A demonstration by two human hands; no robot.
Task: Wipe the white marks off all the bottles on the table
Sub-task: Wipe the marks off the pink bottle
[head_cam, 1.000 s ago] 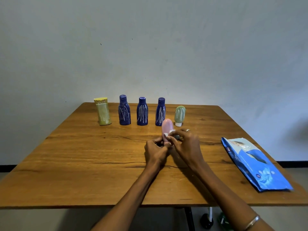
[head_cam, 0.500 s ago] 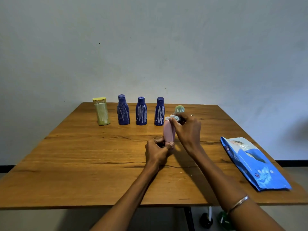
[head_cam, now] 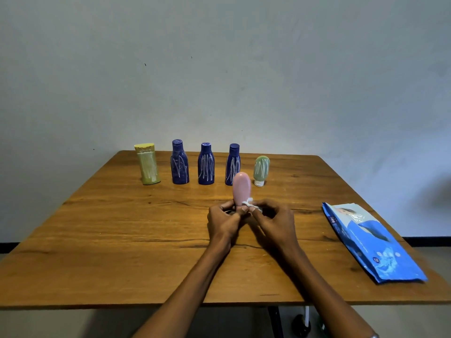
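The pink bottle (head_cam: 241,187), smooth and rounded like a capsule, stands upright near the middle of the wooden table (head_cam: 122,240), its lower end gripped by the curled fingers of the left hand (head_cam: 223,222). The right hand (head_cam: 274,222) pinches a crumpled white wipe (head_cam: 249,203) against the bottle's base. Both forearms reach forward from the near edge. Behind stand a yellow-green flat bottle (head_cam: 147,164), three dark blue bottles (head_cam: 206,164) and a small green rounded bottle (head_cam: 261,170), all streaked with white marks. A glossy blue wipes pack (head_cam: 371,242) lies flat at the right.
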